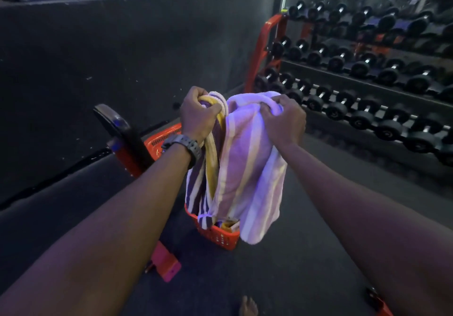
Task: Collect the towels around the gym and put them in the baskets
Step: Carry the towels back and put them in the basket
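Note:
I hold two towels up in front of me. My left hand (198, 115) grips the top of a purple, yellow and white striped towel (204, 180). My right hand (284, 119) grips the bunched top of a pale pink and white striped towel (247, 168). Both hang down over an orange plastic basket (220, 236) on the dark floor, and their lower ends hide most of its opening. A bit of yellow cloth shows inside the basket. A second orange basket (157, 141) peeks out behind my left wrist.
A red-framed rack of black dumbbells (355, 70) fills the right side. A weight plate on a red machine frame (122, 131) stands at the left, with a red foot (166, 266) on the floor. A low dark platform runs along the left. My bare foot (247, 307) shows at the bottom.

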Available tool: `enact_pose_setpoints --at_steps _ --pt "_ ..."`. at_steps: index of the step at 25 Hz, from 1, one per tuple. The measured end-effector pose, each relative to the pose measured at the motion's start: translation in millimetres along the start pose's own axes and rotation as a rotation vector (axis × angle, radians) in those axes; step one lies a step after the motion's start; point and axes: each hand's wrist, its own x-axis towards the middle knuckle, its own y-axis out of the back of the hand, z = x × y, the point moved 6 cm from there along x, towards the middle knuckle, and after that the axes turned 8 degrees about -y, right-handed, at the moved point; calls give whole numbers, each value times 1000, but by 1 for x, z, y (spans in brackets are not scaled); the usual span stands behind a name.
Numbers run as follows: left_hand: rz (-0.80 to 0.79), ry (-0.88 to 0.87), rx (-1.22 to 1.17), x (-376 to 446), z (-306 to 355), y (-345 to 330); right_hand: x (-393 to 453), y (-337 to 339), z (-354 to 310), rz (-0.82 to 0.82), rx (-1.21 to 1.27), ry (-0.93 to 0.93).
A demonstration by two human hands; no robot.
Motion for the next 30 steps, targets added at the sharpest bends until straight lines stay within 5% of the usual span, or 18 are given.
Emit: enact_pose_setpoints --at_steps 10,21,30 --pt "-95 274 -28 63 -186 -112 65 -176 128 -89 -54 -191" --pt "-460 399 -43 16 -448 -193 -16 -346 340 -254 -241 -374" --pt "-1299 90 565 -111 -656 -280 -120 -469 527 -722 -692 -239"
